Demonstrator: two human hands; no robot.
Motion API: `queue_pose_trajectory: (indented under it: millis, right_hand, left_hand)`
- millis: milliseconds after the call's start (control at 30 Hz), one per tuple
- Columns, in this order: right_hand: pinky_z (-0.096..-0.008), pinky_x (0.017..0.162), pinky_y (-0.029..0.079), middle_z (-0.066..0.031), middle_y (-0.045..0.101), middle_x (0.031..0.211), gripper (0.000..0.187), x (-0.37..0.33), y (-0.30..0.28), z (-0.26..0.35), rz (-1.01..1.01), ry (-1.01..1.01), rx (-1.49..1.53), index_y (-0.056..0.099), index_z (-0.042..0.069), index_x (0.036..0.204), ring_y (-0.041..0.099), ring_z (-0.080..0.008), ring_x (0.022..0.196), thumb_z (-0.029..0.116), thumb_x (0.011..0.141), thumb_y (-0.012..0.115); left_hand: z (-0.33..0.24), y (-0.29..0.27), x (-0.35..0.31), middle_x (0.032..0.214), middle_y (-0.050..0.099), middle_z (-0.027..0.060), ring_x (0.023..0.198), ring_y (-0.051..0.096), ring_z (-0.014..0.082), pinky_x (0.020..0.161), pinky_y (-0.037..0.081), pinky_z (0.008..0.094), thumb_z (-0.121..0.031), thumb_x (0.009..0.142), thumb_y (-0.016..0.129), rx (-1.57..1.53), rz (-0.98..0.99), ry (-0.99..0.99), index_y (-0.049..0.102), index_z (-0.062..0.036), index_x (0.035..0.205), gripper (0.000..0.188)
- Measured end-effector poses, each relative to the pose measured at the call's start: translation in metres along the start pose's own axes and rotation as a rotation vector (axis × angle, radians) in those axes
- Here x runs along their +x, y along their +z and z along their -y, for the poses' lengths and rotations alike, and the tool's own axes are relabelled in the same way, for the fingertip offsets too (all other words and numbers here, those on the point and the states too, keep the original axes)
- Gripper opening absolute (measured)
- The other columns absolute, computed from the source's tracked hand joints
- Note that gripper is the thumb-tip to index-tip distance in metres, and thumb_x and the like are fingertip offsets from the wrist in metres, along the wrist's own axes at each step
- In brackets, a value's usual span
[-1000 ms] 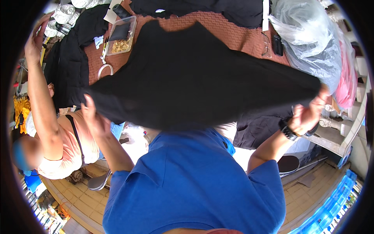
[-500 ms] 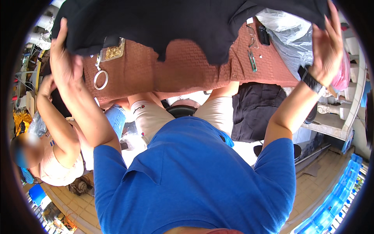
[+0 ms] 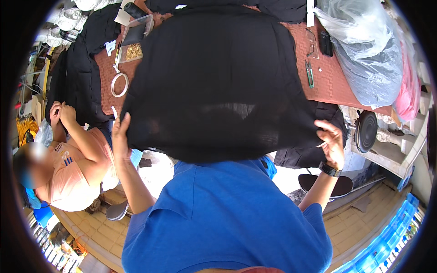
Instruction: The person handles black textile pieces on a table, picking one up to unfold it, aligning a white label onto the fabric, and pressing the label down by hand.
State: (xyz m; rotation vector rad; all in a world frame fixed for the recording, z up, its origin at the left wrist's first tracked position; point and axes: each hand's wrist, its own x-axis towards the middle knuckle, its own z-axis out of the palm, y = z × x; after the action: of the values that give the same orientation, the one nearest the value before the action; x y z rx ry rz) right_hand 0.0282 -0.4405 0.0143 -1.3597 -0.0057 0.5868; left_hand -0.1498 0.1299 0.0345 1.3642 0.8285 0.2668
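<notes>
Black cloth drawn wide between two hands

The left grip (image 3: 120,143) pinches the left edge of the black cloth (image 3: 214,77), and the right grip (image 3: 333,144) pinches its right edge, fingers curled; a dark wristwatch (image 3: 330,169) sits just below. The cloth spreads across the middle of the worktop (image 3: 334,86), its blurred near edge hanging in front of the blue shirt (image 3: 232,214). Whether its far part touches the worktop, I cannot tell.

Left of the cloth lie a white ring (image 3: 119,85) and, farther off, a clear container (image 3: 148,23) with gold-coloured pieces (image 3: 133,52). To the right are green-handled snips (image 3: 310,76), eyeglasses (image 3: 312,48) and a large clear plastic bag (image 3: 364,54). At far left, a co-worker (image 3: 75,175) holds both hands together.
</notes>
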Motion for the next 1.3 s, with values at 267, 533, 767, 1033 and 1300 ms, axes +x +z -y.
queue_pose_trajectory:
  millis: [267, 533, 767, 1033, 1300]
  right_hand:
    - [-0.0262, 0.064, 0.062, -0.0057, 0.069, 0.088, 0.034, -0.008, 0.002, -0.062, 0.033, 0.401, -0.155, 0.064, -0.009, 0.120, 0.060, -0.0056, 0.058, -0.009, 0.088, 0.056]
    - [-0.0252, 0.067, 0.054, -0.0100, 0.072, 0.093, 0.027, 0.004, -0.001, -0.077, 0.062, 0.405, -0.596, 0.067, -0.006, 0.114, 0.066, -0.0106, 0.076, 0.000, 0.088, 0.066]
    - [-0.0377, 0.076, 0.052, -0.0181, 0.070, 0.097, 0.022, 0.180, 0.090, -0.005, -0.222, -0.747, -0.982, 0.069, -0.002, 0.109, 0.069, -0.0307, 0.087, 0.014, 0.093, 0.066]
    - [-0.0469, 0.090, 0.051, -0.0214, 0.068, 0.105, 0.028, 0.351, 0.136, -0.027, -0.308, -0.497, -1.283, 0.068, 0.003, 0.105, 0.063, -0.0386, 0.104, 0.024, 0.086, 0.072]
    - [-0.0362, 0.084, 0.052, -0.0130, 0.069, 0.090, 0.015, 0.369, 0.105, -0.015, -0.308, -0.582, -0.670, 0.056, 0.003, 0.093, 0.069, -0.0276, 0.091, 0.002, 0.086, 0.069]
  left_hand:
    - [0.076, -0.023, -0.025, 0.119, 0.066, 0.0091, 0.103, 0.064, 0.0145, 0.091, 0.051, 0.0267, -0.017, 0.099, 0.060, 0.046, 0.054, -0.177, 0.055, 0.0031, 0.134, 0.040]
    - [0.097, -0.059, -0.031, 0.119, 0.067, 0.0110, 0.104, 0.065, 0.0194, 0.094, 0.048, 0.0321, -0.019, 0.098, 0.061, 0.404, 0.263, -0.187, 0.056, 0.0054, 0.130, 0.040]
    - [0.007, 0.069, 0.072, 0.103, 0.067, 0.0163, 0.092, 0.067, 0.0272, 0.082, 0.051, 0.0346, -0.025, 0.094, 0.067, 0.716, 0.049, 0.671, 0.069, -0.0020, 0.110, 0.028]
    - [0.007, 0.189, 0.237, 0.112, 0.059, 0.0160, 0.110, 0.056, 0.0370, 0.095, 0.045, 0.0447, -0.034, 0.082, 0.080, 1.087, -0.041, 0.887, 0.066, -0.0050, 0.108, 0.042]
    - [-0.004, 0.175, 0.281, 0.092, 0.065, 0.0082, 0.087, 0.066, 0.0215, 0.076, 0.051, 0.0333, -0.022, 0.096, 0.064, 0.455, 0.327, 0.357, 0.051, -0.0082, 0.102, 0.020]
